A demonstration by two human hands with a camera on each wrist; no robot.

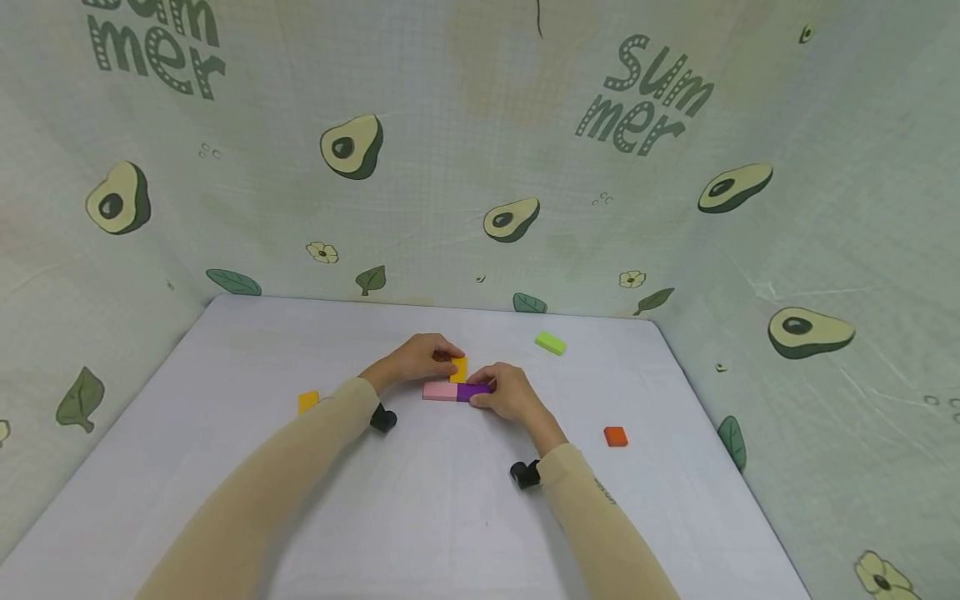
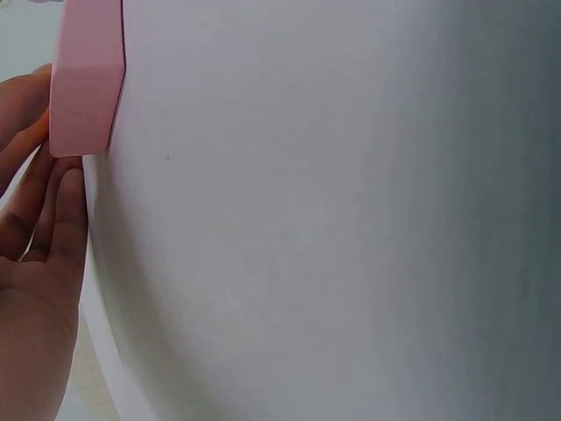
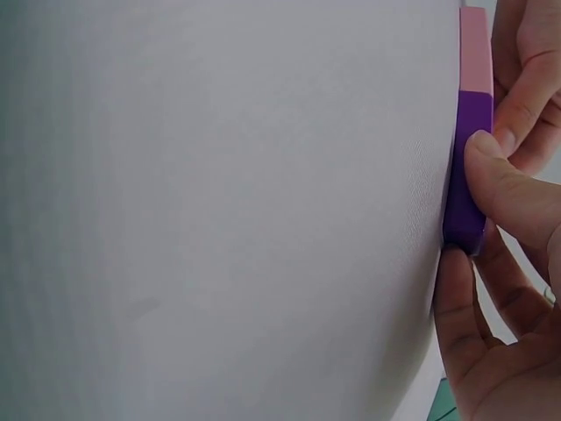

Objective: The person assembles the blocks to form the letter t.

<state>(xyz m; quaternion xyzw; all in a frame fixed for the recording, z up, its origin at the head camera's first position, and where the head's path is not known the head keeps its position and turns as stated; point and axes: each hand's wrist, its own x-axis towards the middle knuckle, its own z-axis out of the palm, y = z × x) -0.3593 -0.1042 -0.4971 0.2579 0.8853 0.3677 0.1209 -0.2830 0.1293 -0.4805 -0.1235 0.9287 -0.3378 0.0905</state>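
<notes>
The left hand [image 1: 416,358] holds a yellow block [image 1: 459,372] between its thumb and fingers, so these fingers stand narrow around it. The yellow block is just behind the place where a pink block [image 1: 439,391] and a purple block [image 1: 470,392] meet; if it touches them, I cannot tell. The pink block and the purple block lie end to end in one row, touching, on the white table [image 1: 420,517], near its middle.

The right hand [image 1: 512,393] pinches the right part of the purple block; in the right wrist view its thumb [image 3: 508,189] presses on the side of this block. The two hands are close to each other.

Farther back on the right side lies a green block [image 1: 551,343]. An orange block [image 1: 616,437] lies to the right of the right hand, well apart from the row. A second yellow block [image 1: 308,401] is partly hidden by the left sleeve [image 1: 262,475]. Behind the table hangs a pale cloth [image 1: 435,250] with printed avocados and leaves.
</notes>
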